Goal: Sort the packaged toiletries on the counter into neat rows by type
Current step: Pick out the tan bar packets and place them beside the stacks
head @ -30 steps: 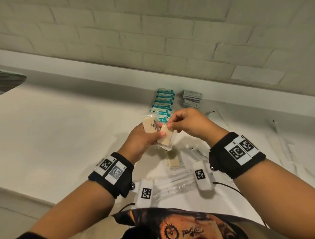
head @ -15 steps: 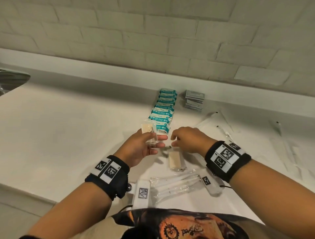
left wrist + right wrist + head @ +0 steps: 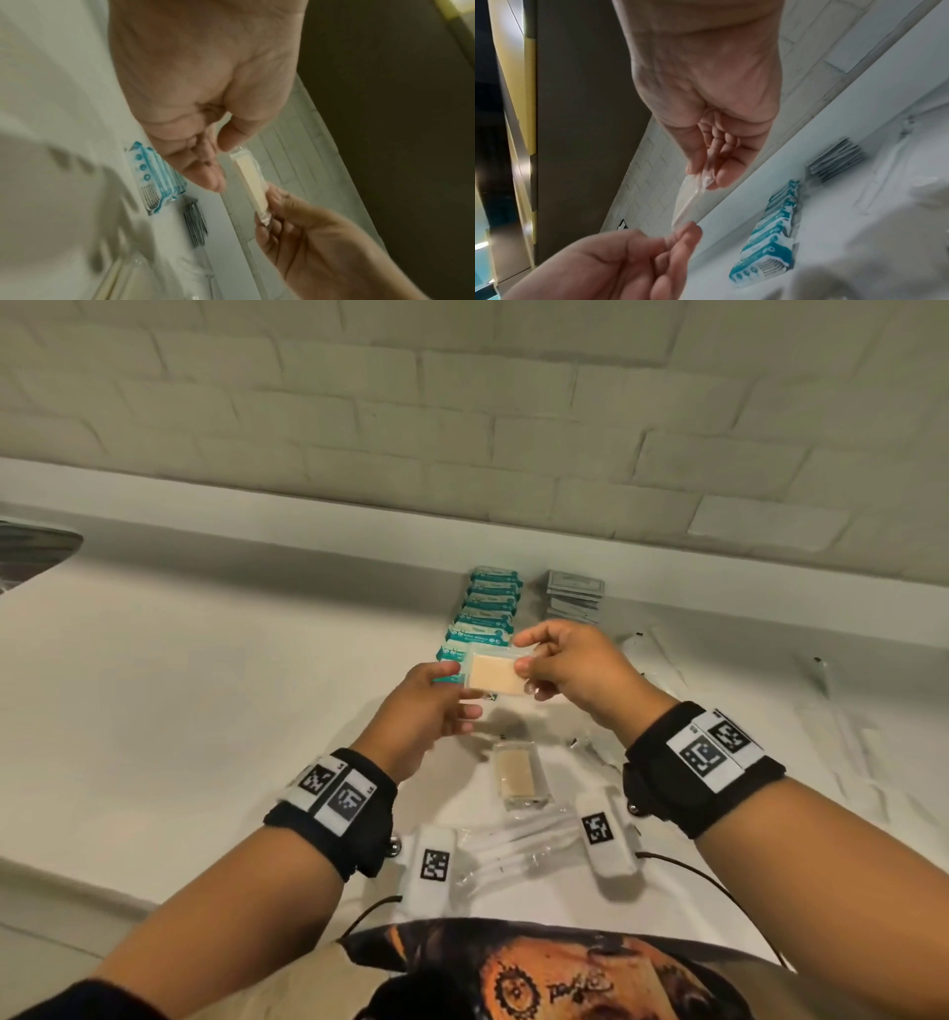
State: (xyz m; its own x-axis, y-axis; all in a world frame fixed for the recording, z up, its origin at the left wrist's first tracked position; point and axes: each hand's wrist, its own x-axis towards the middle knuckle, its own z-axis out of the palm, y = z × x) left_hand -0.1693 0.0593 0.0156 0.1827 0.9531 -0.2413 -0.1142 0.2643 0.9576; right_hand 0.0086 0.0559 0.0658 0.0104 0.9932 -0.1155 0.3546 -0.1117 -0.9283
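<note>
Far left on the counter (image 3: 154, 711), a dark rounded shape (image 3: 36, 546) is getting cut off by the frame edge — too little is showing to name it. The left hand (image 3: 426, 711) is pinching the left edge of a clear-wrapped tan soap bar (image 3: 492, 674) between thumb and fingertips, while the right hand (image 3: 570, 667) is pinching its right edge, so the bar is hanging level in the air above the near end of the teal packet row (image 3: 488, 613); that end is being hidden behind it. A second wrapped soap bar (image 3: 518, 775) is lying on the counter below the hands, and clear sleeves (image 3: 518, 847) nearer the body are blurring into the white surface. Further right, a grey sachet stack (image 3: 574, 595) is sitting just beside the teal row. Half a second ago the right hand was reaching down toward the counter and the left alone was holding a bar upright — now both hands are sharing one bar, turned flat and lifted higher
</note>
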